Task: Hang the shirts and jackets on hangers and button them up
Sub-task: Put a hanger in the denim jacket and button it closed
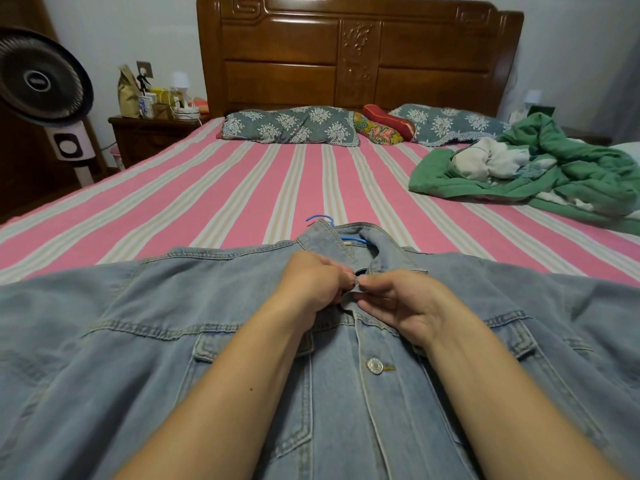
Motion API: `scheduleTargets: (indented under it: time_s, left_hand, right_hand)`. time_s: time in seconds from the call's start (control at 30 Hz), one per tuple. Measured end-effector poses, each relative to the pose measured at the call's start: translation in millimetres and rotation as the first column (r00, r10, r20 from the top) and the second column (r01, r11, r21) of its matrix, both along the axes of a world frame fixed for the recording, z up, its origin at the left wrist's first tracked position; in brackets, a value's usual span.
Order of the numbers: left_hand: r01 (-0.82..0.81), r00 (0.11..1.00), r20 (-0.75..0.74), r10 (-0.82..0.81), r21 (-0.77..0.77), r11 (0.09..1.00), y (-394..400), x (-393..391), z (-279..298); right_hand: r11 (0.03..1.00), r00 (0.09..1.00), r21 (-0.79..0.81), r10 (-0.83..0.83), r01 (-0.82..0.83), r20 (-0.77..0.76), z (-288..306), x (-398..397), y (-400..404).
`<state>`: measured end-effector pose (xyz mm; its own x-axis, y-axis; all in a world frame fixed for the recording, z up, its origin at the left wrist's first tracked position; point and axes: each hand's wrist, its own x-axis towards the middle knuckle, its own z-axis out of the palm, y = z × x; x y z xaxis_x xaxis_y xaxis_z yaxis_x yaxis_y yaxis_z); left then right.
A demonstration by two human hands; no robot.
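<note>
A light blue denim jacket (138,323) lies spread front-up across the near half of the bed. A blue hanger (320,219) is inside it; only the hook and a short piece at the collar show. My left hand (311,282) pinches a metal button just below the collar. My right hand (398,303) pinches the opposite front edge of the jacket against that button. One metal button (374,366) lower on the front sits fastened through its hole. The lower part of the jacket front is hidden by my forearms.
The bed has a pink striped sheet (225,188) and a wooden headboard. A heap of green and white clothes (526,168) lies at the right. Patterned pillows (294,124) rest at the head. A fan (41,81) and a cluttered nightstand (152,133) stand at the left.
</note>
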<state>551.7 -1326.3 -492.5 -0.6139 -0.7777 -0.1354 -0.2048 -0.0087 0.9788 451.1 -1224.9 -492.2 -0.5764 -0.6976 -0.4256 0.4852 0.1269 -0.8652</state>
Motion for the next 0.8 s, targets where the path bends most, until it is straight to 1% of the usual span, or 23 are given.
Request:
scheduleTargets:
  time_s: [0.1,0.2,0.27,0.33,0.43,0.5,0.6,0.63,0.67,0.73,0.77,0.8]
  left_hand:
    - [-0.001,1.000,-0.006,0.001,-0.017,1.000,0.5,-1.3,-1.3]
    - [-0.022,1.000,0.005,0.023,-0.064,0.998,1.1,-1.9,-2.2]
    - [-0.019,1.000,0.009,0.019,-0.056,0.998,-0.2,-1.7,-2.2]
    - [0.016,1.000,-0.001,-0.016,-0.008,1.000,-2.8,0.0,-0.6]
    - [0.129,0.991,0.018,-0.130,0.060,0.990,-5.5,3.7,2.1]
    - [0.172,0.984,0.045,-0.173,0.028,0.985,-5.6,5.4,-0.5]
    - [0.144,0.988,0.059,-0.141,-0.057,0.988,-4.2,7.5,-3.7]
    - [0.133,0.990,0.058,-0.129,-0.054,0.990,-6.4,7.1,-5.9]
    - [0.126,0.991,0.057,-0.123,-0.041,0.991,-9.0,6.4,-7.4]
    - [0.132,0.991,0.038,-0.132,-0.006,0.991,-11.1,6.8,-7.3]
    - [0.135,0.990,0.033,-0.135,0.006,0.991,-11.2,6.7,-6.4]
    - [0.129,0.991,0.026,-0.129,0.017,0.991,-11.6,6.1,-6.3]
  right_hand:
    - [1.000,1.000,-0.014,0.013,-0.013,-0.003,0.3,0.1,1.1]
    - [0.997,0.998,-0.040,0.065,-0.064,0.025,4.4,-1.9,4.9]
    - [0.994,0.995,-0.044,0.098,-0.098,0.015,6.5,-2.2,7.5]
    - [0.992,0.988,-0.014,0.127,-0.128,-0.090,6.8,0.6,6.6]
    - [0.989,0.946,0.037,0.145,-0.141,-0.289,4.8,6.2,1.2]
    - [0.987,0.916,0.049,0.162,-0.155,-0.367,4.4,7.0,0.3]
    - [0.983,0.869,0.039,0.176,-0.179,-0.463,3.8,6.8,1.1]
    - [0.985,0.843,0.045,0.164,-0.164,-0.513,2.6,6.6,1.0]
    - [0.989,0.793,0.067,0.143,-0.129,-0.592,0.8,4.8,0.6]
    - [0.990,0.631,0.126,0.138,-0.063,-0.763,-3.4,-2.4,-0.8]
    - [0.987,0.573,0.146,0.157,-0.066,-0.804,-4.4,-4.7,-0.9]
    - [0.984,0.545,0.152,0.175,-0.088,-0.820,-5.2,-5.6,-0.4]
